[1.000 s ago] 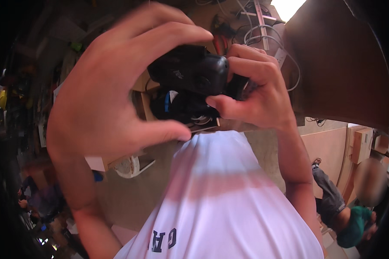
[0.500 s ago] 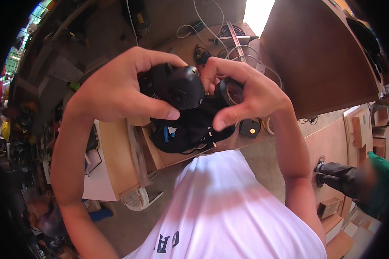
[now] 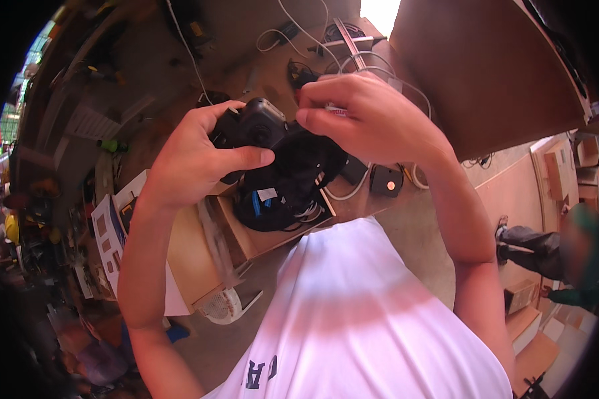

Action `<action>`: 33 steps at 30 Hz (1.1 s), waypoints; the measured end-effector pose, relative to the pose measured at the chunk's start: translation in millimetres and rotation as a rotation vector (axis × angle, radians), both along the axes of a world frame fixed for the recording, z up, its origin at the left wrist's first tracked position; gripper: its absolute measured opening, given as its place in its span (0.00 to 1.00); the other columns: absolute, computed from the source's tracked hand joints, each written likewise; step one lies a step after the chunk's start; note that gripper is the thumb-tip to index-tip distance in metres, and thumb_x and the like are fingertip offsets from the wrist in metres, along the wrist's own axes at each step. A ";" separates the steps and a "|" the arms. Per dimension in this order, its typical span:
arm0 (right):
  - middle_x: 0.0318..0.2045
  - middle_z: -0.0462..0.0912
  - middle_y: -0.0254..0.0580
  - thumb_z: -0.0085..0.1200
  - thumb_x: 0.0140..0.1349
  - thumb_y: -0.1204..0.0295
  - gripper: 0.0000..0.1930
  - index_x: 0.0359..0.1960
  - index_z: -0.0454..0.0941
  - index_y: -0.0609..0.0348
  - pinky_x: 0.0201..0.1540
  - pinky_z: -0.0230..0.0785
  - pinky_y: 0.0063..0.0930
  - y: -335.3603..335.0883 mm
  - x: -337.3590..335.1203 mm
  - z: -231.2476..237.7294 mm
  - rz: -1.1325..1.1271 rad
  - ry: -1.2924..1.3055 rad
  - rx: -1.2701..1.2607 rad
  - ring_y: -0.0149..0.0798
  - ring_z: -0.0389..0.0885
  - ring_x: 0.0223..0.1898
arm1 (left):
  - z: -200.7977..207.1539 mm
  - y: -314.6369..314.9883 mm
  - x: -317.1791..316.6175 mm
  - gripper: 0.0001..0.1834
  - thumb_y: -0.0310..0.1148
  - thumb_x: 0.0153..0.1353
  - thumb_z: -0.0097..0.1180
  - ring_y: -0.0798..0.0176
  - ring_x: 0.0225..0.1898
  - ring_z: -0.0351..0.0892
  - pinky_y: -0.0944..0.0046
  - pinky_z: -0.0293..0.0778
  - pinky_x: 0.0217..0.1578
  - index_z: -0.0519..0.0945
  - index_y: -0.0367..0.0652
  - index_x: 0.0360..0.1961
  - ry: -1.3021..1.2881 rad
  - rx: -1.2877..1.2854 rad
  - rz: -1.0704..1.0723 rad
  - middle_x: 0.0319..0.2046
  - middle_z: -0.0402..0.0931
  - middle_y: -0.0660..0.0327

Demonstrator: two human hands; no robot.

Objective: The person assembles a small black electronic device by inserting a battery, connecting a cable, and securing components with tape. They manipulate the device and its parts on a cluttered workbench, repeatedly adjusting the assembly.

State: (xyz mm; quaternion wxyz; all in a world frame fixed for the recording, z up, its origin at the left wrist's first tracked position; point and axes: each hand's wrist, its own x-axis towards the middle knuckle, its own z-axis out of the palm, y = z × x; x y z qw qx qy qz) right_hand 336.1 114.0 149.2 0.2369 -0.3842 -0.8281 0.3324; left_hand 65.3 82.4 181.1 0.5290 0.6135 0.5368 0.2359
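My left hand (image 3: 196,149) is wrapped round a black, rounded device that looks like a camera (image 3: 263,125), with its thumb along the near side. A round, dial-like part faces me. To the right, my right hand (image 3: 363,113) is closed with bent fingers, its fingertips close to the device. A small sliver with pale marks shows between those fingers; the rest is hidden. Below both hands a black soft bag (image 3: 283,193) lies on the table, with a blue and white patch on it.
Pale cables (image 3: 326,46) loop over the table's far part. A small black box (image 3: 385,181) with a yellow round spot sits right of the bag. A large brown panel (image 3: 479,80) stands at the far right. A person in green (image 3: 582,246) is at the right, near cardboard boxes (image 3: 562,173).
My right hand has turned over and its fingers have closed; the round black piece with a glassy face near it no longer shows. My left hand has shifted slightly down with the device.
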 end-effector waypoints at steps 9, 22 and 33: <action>0.46 0.83 0.44 0.62 0.69 0.65 0.10 0.43 0.90 0.55 0.53 0.79 0.47 -22.0 -9.8 -31.4 -0.286 -0.091 0.190 0.54 0.87 0.48 | -58.6 -9.7 16.7 0.19 0.28 0.62 0.80 0.74 0.38 0.87 0.69 0.83 0.43 0.88 0.39 0.53 -0.165 -0.063 0.165 0.40 0.90 0.66; 0.48 0.84 0.45 0.70 0.66 0.62 0.10 0.38 0.93 0.56 0.49 0.84 0.49 -45.0 -21.6 -65.3 -0.492 -0.126 0.036 0.53 0.90 0.46 | -100.2 -40.0 39.7 0.17 0.28 0.63 0.80 0.73 0.40 0.88 0.69 0.84 0.44 0.89 0.38 0.50 -0.217 0.021 0.356 0.39 0.90 0.65; 0.50 0.82 0.44 0.72 0.63 0.64 0.11 0.35 0.92 0.60 0.47 0.83 0.51 -67.6 -45.9 -83.4 -0.591 -0.075 0.015 0.53 0.89 0.44 | -119.2 -56.4 42.9 0.16 0.25 0.65 0.78 0.71 0.42 0.89 0.67 0.86 0.48 0.89 0.36 0.52 -0.347 0.042 0.438 0.43 0.91 0.62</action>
